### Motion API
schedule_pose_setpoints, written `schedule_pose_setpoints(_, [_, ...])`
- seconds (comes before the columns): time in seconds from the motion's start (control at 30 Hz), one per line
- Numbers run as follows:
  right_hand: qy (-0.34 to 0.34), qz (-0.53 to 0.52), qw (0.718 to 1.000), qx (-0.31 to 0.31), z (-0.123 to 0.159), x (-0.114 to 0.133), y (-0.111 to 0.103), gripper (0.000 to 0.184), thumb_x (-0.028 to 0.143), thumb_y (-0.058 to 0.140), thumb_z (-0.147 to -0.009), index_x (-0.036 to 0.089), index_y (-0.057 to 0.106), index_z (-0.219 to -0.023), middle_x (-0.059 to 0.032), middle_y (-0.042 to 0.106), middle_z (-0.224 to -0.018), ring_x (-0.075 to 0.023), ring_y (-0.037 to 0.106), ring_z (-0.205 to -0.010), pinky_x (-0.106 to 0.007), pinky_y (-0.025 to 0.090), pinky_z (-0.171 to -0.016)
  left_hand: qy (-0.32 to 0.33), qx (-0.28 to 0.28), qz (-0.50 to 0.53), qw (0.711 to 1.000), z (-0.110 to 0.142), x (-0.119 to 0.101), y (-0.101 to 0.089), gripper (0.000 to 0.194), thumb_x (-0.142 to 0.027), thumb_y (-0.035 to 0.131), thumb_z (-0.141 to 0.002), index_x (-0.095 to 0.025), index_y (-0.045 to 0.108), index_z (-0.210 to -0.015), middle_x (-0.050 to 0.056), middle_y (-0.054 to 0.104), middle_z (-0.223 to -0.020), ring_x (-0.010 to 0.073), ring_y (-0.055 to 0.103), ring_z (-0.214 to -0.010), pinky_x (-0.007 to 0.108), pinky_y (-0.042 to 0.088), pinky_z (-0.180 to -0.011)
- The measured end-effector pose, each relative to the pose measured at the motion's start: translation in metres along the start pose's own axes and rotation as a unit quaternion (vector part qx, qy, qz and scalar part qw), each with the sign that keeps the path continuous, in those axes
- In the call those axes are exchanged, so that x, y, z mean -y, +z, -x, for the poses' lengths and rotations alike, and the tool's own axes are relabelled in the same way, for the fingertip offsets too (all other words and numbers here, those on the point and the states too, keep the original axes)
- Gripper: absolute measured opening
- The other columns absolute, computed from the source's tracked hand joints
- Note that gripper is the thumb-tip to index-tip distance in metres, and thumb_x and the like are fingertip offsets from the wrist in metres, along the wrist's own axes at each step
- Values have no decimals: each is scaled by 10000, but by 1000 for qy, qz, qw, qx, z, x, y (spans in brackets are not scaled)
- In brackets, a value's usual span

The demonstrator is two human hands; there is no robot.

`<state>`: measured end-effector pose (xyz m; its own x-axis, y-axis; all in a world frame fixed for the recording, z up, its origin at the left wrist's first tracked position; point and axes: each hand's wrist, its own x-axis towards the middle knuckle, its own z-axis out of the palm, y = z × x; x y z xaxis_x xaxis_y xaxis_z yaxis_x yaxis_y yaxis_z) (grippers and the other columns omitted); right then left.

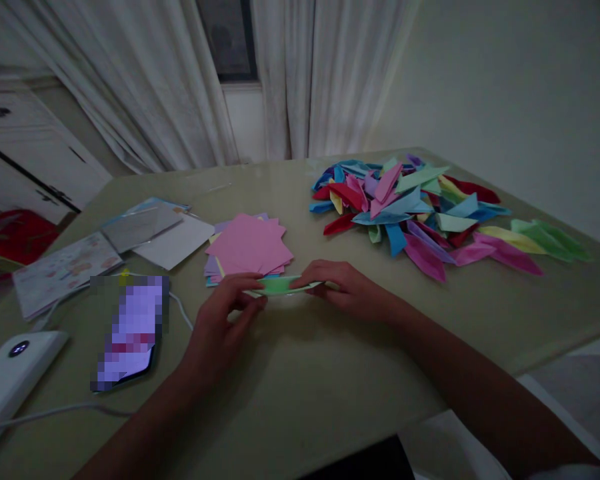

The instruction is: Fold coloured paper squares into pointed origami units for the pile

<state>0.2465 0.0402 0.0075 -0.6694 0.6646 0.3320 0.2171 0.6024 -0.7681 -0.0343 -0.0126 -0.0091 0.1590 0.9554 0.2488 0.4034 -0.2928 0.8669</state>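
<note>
A folded piece of green paper (279, 287) is held level between both hands, just over the table. My left hand (229, 313) pinches its left end, thumb underneath and fingers on top. At the right end, my right hand (337, 283) has its fingers closed on the same paper. Right behind the hands lies a stack of square coloured paper (250, 243), pink on top, its sheets fanned at different angles. Farther right is a heap of folded paper pieces (400, 193) in blue, pink, red, green, yellow and purple.
A phone (133, 333) with a lit, blurred screen lies at the left, by a white power bank (17, 380) and a white cable (80, 408). Behind them are a patterned packet (67, 270) and a white card (177, 240). A dark object (365, 460) shows at the table's front edge.
</note>
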Motion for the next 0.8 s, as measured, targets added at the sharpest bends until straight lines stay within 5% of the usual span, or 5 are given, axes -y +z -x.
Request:
schedule_pose_setpoints(0.1, [1,6,1000,12,0,-4,-2,370,120,588,-1025,250,766,-1322,-100,726,-1283,-226,702,-1180,-398,540,-1044,-11,43,12,999,-2,3,0,102,-306,682,-983,-245,752,-1022,58,789,-1083,218,756,-921,335,618,-804])
schedule_pose_setpoints(0.33, [17,3,1000,-22,-2,-2,-7,276,317,667,-1062,284,790,-1307,-107,691,-1409,-254,629,-1358,-464,504,-1151,-1,-16,-19,1000,-7,-4,-3,208,-387,680,-992,-260,844,-995,57,823,-1117,250,761,-1018,374,591,-901])
schedule_pose_setpoints(0.53, [11,16,1000,-22,-2,-3,-4,236,338,649,-1077,215,849,-1107,-120,688,-1435,-230,708,-1240,-420,556,-1088,11,7,-26,1000,-7,-8,-4,288,-418,608,-1061,-256,846,-1059,65,786,-1174,232,736,-1044,354,561,-894])
schedule_pose_setpoints(0.8, [24,-34,997,-64,-2,-1,3,238,359,657,-1073,241,851,-1143,-106,741,-1347,-234,706,-1261,-420,528,-1124,50,11,21,998,-8,0,-2,226,-383,646,-1054,-286,848,-1079,54,740,-1257,228,696,-1193,354,558,-1005])
